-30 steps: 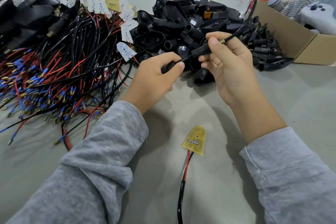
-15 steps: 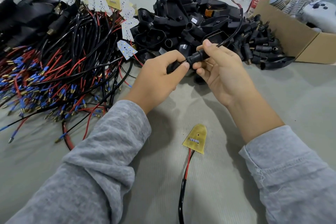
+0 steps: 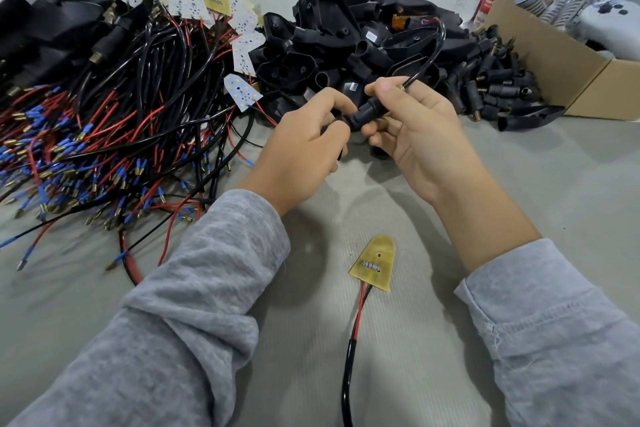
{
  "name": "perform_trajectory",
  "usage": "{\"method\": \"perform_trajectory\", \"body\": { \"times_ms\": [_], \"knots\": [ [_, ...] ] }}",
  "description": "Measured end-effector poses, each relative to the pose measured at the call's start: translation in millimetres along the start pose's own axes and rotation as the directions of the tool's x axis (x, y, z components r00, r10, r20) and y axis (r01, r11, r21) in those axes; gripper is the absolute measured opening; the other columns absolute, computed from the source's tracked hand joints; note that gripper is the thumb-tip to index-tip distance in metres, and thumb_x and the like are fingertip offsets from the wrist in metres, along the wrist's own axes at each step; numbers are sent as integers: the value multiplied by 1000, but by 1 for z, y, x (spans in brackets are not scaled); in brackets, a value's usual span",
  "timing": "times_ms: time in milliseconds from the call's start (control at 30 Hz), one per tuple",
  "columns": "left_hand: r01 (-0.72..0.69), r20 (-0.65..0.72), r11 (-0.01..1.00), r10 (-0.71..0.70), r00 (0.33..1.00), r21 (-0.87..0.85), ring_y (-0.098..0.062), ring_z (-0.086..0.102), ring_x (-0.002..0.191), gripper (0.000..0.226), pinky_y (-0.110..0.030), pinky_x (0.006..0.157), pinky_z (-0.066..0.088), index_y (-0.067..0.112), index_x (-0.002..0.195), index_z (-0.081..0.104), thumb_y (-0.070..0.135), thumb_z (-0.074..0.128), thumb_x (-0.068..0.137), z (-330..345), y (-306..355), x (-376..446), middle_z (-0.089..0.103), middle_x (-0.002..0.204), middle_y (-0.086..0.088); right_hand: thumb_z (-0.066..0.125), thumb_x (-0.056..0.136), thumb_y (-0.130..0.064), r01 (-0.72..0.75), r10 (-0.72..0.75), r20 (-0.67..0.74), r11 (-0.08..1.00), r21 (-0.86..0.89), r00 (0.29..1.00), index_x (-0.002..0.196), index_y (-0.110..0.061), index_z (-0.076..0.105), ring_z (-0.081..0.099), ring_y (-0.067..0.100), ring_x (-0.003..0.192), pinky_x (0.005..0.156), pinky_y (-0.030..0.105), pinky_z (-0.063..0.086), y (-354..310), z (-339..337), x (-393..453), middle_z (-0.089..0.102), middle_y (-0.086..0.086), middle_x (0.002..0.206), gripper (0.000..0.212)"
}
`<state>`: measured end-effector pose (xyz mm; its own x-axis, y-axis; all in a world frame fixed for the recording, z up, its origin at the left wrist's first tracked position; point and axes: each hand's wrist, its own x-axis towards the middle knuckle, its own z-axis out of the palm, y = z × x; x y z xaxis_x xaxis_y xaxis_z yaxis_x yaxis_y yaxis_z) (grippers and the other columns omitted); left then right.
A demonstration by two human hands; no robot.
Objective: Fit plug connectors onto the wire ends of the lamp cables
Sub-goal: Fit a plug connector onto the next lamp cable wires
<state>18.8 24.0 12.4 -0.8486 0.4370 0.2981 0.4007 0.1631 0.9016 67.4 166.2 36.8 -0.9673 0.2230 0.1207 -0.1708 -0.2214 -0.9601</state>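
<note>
Dozens of lamp cables (image 3: 114,135) with red wires and blue-sleeved ends lie tangled at the table's left, apparently awaiting plugs; too many to count. One heap of black lamp housings (image 3: 346,42) sits behind the hands, a smaller pile of loose plug connectors (image 3: 498,90) beside one cardboard box (image 3: 554,69). One cable is in work: the left hand (image 3: 304,149) grips it while the right hand (image 3: 415,128) pinches a plug connector (image 3: 369,113) on it, judged partly seated. One yellow board (image 3: 374,262) lies nearer.
</note>
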Motion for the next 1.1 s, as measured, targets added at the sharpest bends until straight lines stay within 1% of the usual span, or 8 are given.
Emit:
{"method": "perform_trajectory", "body": {
  "times_ms": [167,333,500,633,767,967,1033,1100],
  "knots": [
    [15,9,1000,-15,1000,3,-9,55,54,24,-18,50,46,35,84,60,18,42,81,0,-1,0,63,68,-5,57,98,-15,27,-27,15,999,-46,1000,93,-11,65,57,15,61,55,19,48,0,-1,1,63,5,76,10],
    [12,27,999,-13,1000,36,-12,55,55,23,-19,49,46,33,88,62,21,44,84,-1,-3,1,62,69,-7,40,105,-34,-13,11,-40,999,-51,999,96,-12,72,54,13,61,57,23,47,-1,-2,4,65,1,72,40],
    [-71,50,996,68,996,59,-13,51,52,11,-31,52,48,35,94,66,41,59,89,-1,-7,1,55,62,-4,48,103,-25,88,-101,-100,988,-124,990,98,-17,75,45,8,64,63,24,39,1,-8,6,52,-3,71,29],
    [-34,35,999,35,999,-23,-17,53,57,5,-21,54,47,31,88,68,33,63,89,-1,-7,3,55,68,-15,51,102,-22,105,-131,-163,981,-161,978,87,-16,70,48,8,64,62,24,41,1,-8,6,56,-6,69,25],
    [-19,46,999,21,999,-48,-20,56,60,6,-17,54,47,27,85,66,29,64,89,-1,-6,3,57,75,-23,49,103,-23,135,-146,-188,988,-75,971,85,-13,64,51,9,64,60,22,43,-3,-11,6,58,-2,74,25],
    [33,40,997,-30,999,-71,-16,53,53,9,-20,50,45,22,82,66,22,64,91,-2,-5,1,56,63,0,46,105,-24,73,-86,-173,994,-83,981,90,-11,67,58,11,63,60,23,48,-6,-14,6,64,5,78,29],
    [62,35,993,-59,998,-97,-16,53,52,10,-22,50,44,21,81,66,23,64,90,-4,-3,1,56,62,0,45,105,-24,60,-75,-210,995,-75,975,92,-11,67,59,14,61,58,24,49,-9,-13,6,65,6,75,29],
    [94,19,982,-92,996,-164,-17,53,51,11,-26,51,45,19,80,65,25,63,88,-6,1,3,57,61,-1,49,101,-22,77,-118,-280,985,-152,953,91,-15,65,60,14,62,58,25,50,-9,-12,7,65,4,75,20]
  ]
}}
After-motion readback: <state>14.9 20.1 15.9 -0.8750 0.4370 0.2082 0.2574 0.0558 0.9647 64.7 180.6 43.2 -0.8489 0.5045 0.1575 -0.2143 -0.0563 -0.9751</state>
